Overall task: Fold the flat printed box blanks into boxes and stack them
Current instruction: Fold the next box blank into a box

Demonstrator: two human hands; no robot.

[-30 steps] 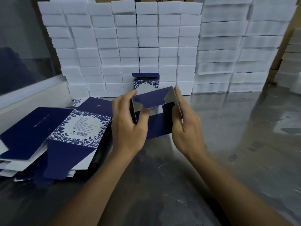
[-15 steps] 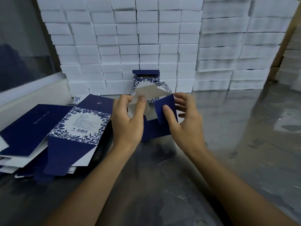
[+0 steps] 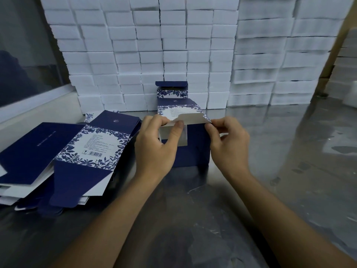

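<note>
A navy box (image 3: pixel 193 149) with a blue floral printed panel stands on the steel table, half folded. My left hand (image 3: pixel 156 146) pinches its white flap at the left, thumb on top. At the flap's right corner my right hand (image 3: pixel 228 144) pinches it between thumb and fingers. A finished box (image 3: pixel 172 90) with its lid flap up stands behind, against the white wall of blocks. Several flat printed blanks (image 3: pixel 63 151) lie in a loose pile to the left.
White foam blocks (image 3: pixel 154 45) are stacked high along the back and to the right (image 3: pixel 280 55). A window sill (image 3: pixel 34 105) runs along the left. The shiny steel table (image 3: pixel 270 171) spreads out to the right and in front.
The box has been set down upright on the table. Its side flaps are tucked in, and both hands now hold the large white flap across the top.
</note>
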